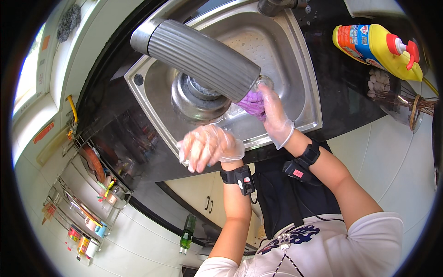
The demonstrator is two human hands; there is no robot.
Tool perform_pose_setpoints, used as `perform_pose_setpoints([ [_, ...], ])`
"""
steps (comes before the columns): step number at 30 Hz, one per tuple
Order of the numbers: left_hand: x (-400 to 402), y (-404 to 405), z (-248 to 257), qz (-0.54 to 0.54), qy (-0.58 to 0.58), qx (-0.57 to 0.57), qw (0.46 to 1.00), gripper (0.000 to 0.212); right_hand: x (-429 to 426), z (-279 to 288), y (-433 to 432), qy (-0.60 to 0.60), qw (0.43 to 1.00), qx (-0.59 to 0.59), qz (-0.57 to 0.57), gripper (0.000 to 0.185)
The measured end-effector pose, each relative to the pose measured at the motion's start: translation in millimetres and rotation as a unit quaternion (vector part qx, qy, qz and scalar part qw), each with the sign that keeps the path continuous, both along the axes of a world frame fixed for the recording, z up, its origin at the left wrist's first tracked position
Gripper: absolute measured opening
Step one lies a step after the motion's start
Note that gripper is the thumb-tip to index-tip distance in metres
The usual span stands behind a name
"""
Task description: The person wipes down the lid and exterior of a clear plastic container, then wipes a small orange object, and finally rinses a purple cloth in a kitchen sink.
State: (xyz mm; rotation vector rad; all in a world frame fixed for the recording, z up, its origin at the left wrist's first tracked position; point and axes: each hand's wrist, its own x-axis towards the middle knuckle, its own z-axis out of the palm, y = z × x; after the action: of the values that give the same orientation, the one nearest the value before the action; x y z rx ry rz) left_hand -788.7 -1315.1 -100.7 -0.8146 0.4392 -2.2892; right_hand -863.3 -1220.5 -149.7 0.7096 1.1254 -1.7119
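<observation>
In a stainless steel sink [285, 45] lies a large grey ribbed cylinder [204, 57] with a silver end. It slants across the basin and partly covers a round metal vessel [187, 102] beneath it. My right hand [274, 110], in a clear plastic glove, grips a purple cloth [254, 105] at the cylinder's lower right end; part of the cloth is hidden behind that end. My left hand [209, 145], gloved too and slightly blurred, hovers over the sink's front rim below the metal vessel. Its fingers hang loosely bent and apart, with nothing visible in them.
On the black counter [325, 93] at right stand a yellow bottle [380, 48] with a red pump and a glass vase [398, 104] of pebbles and twigs. The tap [273, 6] rises behind the basin. A wire rack [83, 207] with small bottles hangs at left.
</observation>
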Motion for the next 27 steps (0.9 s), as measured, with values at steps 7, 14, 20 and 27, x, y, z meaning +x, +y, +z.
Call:
perform_pose_setpoints([
  [7,46,-20,-6,-0.054,-0.665,0.122,0.735,0.040,4,33,-29,0.068,0.993,-0.052,0.079,0.030],
  [14,46,3,19,-0.067,-0.746,-0.085,0.658,0.055,11,43,-36,0.260,0.926,-0.132,0.239,0.018],
  [20,39,-15,16,-0.029,-0.799,-0.175,0.574,0.040,8,53,-23,0.400,0.850,-0.119,0.320,0.018],
  [27,43,-17,26,-0.032,-0.815,-0.220,0.535,0.032,-22,38,-15,0.199,0.925,-0.166,0.278,0.036],
])
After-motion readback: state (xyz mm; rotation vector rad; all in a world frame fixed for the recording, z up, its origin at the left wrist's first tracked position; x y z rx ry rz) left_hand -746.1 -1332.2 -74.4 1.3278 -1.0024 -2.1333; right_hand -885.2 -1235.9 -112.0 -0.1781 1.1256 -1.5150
